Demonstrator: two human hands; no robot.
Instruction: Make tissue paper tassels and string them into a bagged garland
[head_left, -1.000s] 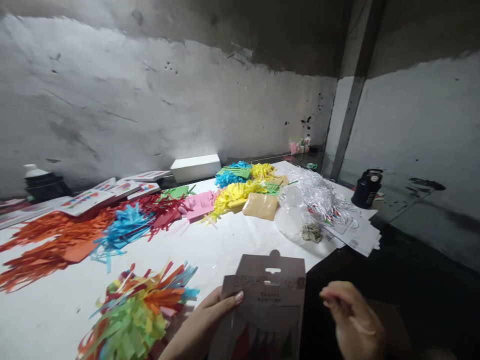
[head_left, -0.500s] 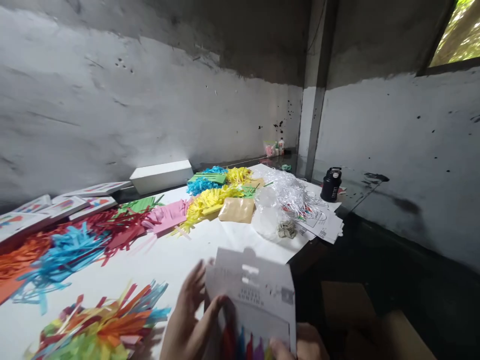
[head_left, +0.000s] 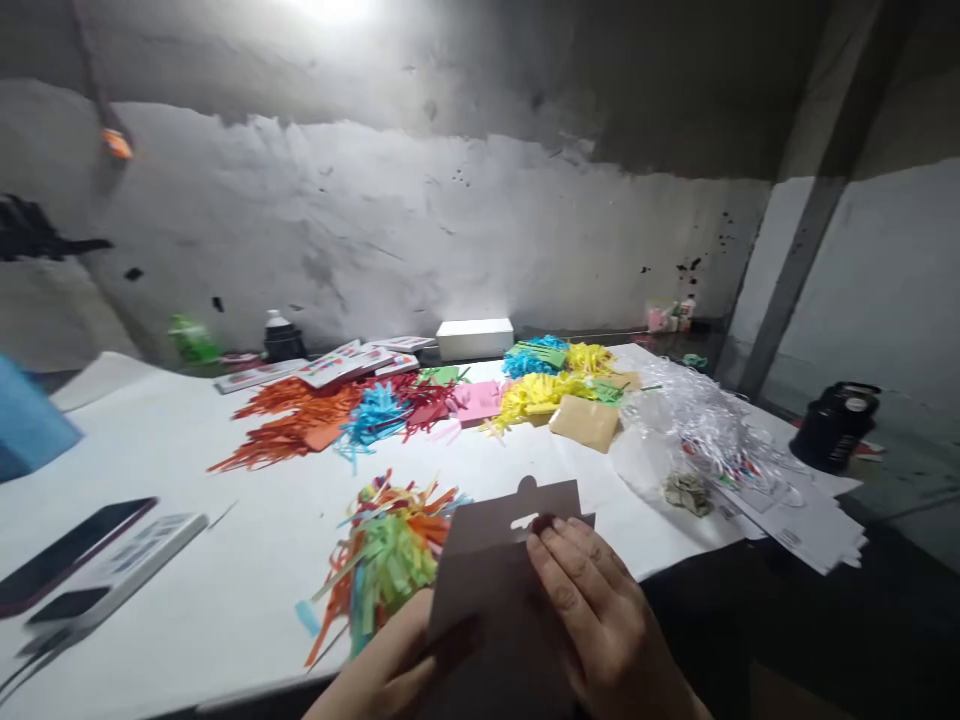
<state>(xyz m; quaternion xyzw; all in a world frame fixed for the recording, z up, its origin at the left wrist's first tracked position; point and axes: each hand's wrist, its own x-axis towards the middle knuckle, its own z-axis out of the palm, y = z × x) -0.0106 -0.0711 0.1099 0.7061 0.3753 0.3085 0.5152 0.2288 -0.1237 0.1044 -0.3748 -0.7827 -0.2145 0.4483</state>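
Note:
A flat cardboard box point(head_left: 487, 590) with a hang-hole tab is in front of me, its plain, shadowed side facing me. My left hand point(head_left: 397, 650) grips its lower left edge, fingers partly hidden behind the card. With fingers together, my right hand point(head_left: 600, 610) presses on the upper right of the tab beside the hang hole; its thumb is hidden. Just behind the box, a multicoloured bundle of tissue-paper fringe point(head_left: 390, 550) lies on the white table point(head_left: 247, 560).
Farther back lie orange fringe point(head_left: 300, 415), blue fringe point(head_left: 375, 410), yellow fringe point(head_left: 536, 395) and a brown packet point(head_left: 585, 422). White string point(head_left: 697, 410) is heaped at right near a black bottle point(head_left: 834, 425). At left are a phone point(head_left: 71, 550) and a white power bank point(head_left: 120, 575).
The view has swung left. The box has turned from its printed front to its plain side. My right hand has moved from its lower edge up to the tab.

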